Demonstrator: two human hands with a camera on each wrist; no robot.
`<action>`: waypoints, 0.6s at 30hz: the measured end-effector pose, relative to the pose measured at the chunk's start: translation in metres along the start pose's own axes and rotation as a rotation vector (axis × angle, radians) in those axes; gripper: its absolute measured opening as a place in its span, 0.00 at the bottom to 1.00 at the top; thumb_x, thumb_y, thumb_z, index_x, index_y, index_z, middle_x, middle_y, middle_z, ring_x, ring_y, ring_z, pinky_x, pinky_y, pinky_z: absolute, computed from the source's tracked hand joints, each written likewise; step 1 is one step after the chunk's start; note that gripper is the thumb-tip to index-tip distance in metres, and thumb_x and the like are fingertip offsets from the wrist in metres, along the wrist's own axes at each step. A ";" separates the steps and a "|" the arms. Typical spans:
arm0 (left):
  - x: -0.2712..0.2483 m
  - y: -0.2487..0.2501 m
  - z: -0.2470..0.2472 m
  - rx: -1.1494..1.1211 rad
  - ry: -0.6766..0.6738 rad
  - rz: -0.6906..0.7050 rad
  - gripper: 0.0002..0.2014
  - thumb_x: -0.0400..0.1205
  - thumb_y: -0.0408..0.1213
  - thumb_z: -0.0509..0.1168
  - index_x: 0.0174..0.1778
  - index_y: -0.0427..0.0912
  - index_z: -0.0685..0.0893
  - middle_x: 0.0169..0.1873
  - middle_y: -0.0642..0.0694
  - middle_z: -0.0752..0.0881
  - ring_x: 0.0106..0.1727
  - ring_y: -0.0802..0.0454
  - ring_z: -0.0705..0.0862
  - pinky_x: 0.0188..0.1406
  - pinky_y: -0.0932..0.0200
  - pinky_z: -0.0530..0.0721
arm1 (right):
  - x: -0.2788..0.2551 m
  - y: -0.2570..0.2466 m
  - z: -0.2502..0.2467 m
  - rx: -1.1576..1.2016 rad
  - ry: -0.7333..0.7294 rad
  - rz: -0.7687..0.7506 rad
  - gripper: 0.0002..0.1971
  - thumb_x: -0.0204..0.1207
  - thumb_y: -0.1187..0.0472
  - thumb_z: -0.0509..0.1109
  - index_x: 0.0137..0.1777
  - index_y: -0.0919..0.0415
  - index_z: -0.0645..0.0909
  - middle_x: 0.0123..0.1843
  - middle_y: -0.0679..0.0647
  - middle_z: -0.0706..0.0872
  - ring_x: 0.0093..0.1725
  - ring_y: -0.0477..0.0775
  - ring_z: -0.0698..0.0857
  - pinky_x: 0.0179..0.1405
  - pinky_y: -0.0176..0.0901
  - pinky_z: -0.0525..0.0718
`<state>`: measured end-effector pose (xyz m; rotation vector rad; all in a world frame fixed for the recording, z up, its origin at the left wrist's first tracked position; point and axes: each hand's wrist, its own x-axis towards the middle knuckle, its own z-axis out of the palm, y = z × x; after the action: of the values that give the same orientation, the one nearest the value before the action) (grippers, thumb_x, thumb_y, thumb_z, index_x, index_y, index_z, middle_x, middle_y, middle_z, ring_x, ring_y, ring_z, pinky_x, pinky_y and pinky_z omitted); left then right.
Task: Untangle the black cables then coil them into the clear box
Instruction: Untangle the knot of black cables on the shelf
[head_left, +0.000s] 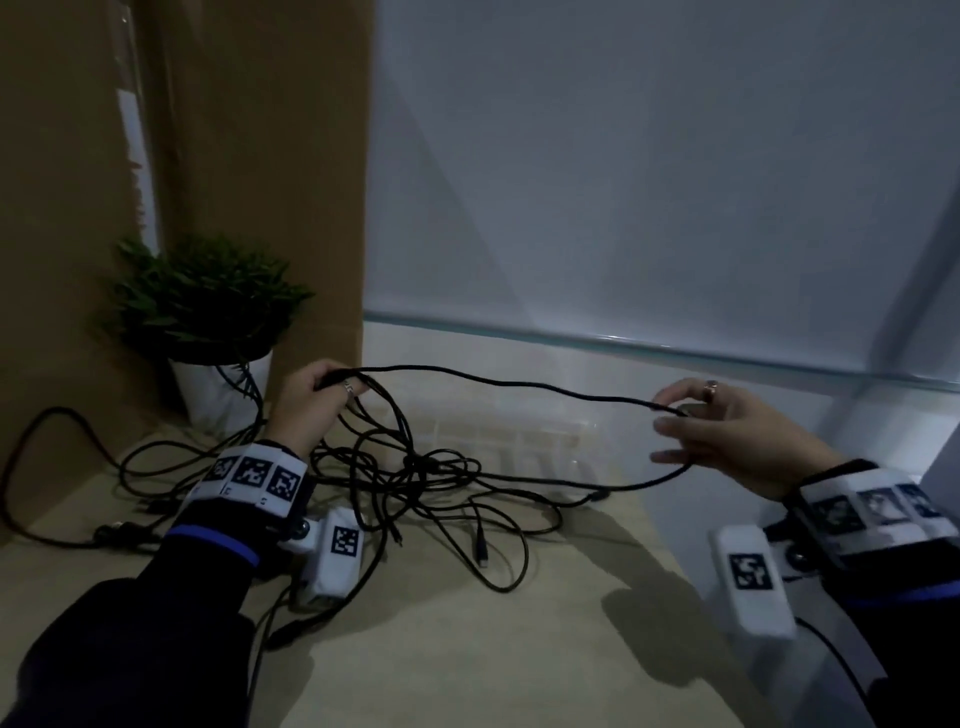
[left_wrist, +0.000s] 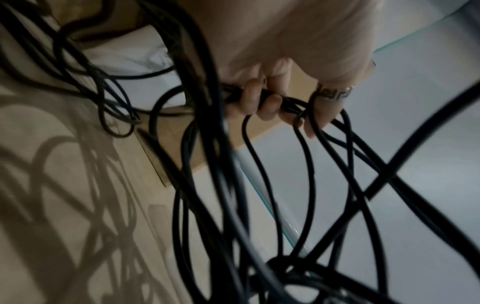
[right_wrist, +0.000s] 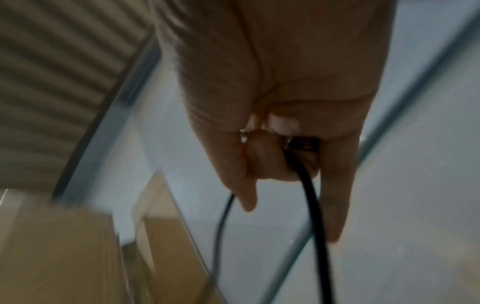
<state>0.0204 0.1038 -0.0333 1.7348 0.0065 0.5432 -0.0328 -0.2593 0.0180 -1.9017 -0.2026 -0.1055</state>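
Observation:
A tangle of black cables (head_left: 415, 478) lies on the pale tabletop in front of the clear box (head_left: 519, 431). My left hand (head_left: 322, 395) is raised at the left and grips a bunch of cable strands (left_wrist: 285, 102) in its curled fingers. One black cable (head_left: 519, 387) stretches from it across to my right hand (head_left: 696, 415), which pinches the cable between thumb and forefinger, the other fingers spread. From that hand the cable (right_wrist: 309, 195) loops back down to the pile. The right wrist view is blurred.
A small potted plant (head_left: 208, 312) in a white pot stands at the back left before a brown panel (head_left: 249, 156). A glass pane (head_left: 649, 182) rises behind the box. More cable loops (head_left: 52, 467) trail to the left edge.

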 end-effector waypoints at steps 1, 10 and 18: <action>0.000 -0.001 0.000 0.005 -0.004 -0.012 0.09 0.80 0.30 0.64 0.35 0.45 0.79 0.31 0.48 0.77 0.31 0.54 0.72 0.32 0.60 0.69 | -0.001 0.003 -0.003 0.113 0.050 0.018 0.07 0.66 0.70 0.74 0.40 0.61 0.79 0.27 0.57 0.66 0.22 0.48 0.67 0.26 0.40 0.86; -0.005 -0.001 0.005 0.068 -0.052 -0.042 0.02 0.79 0.33 0.67 0.41 0.41 0.82 0.28 0.50 0.76 0.31 0.56 0.72 0.29 0.62 0.68 | 0.005 -0.001 -0.042 -0.082 0.527 -0.024 0.33 0.60 0.38 0.76 0.53 0.67 0.80 0.20 0.53 0.67 0.15 0.46 0.65 0.16 0.38 0.77; -0.005 -0.002 0.005 0.096 -0.048 -0.076 0.05 0.79 0.37 0.67 0.45 0.38 0.82 0.31 0.47 0.76 0.32 0.51 0.73 0.31 0.58 0.69 | 0.001 -0.011 -0.050 -1.042 0.857 -0.176 0.13 0.76 0.48 0.69 0.47 0.59 0.78 0.37 0.62 0.82 0.42 0.68 0.82 0.35 0.48 0.74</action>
<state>0.0182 0.0982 -0.0381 1.8328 0.0658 0.4517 -0.0331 -0.3024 0.0452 -2.6325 0.3462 -1.3263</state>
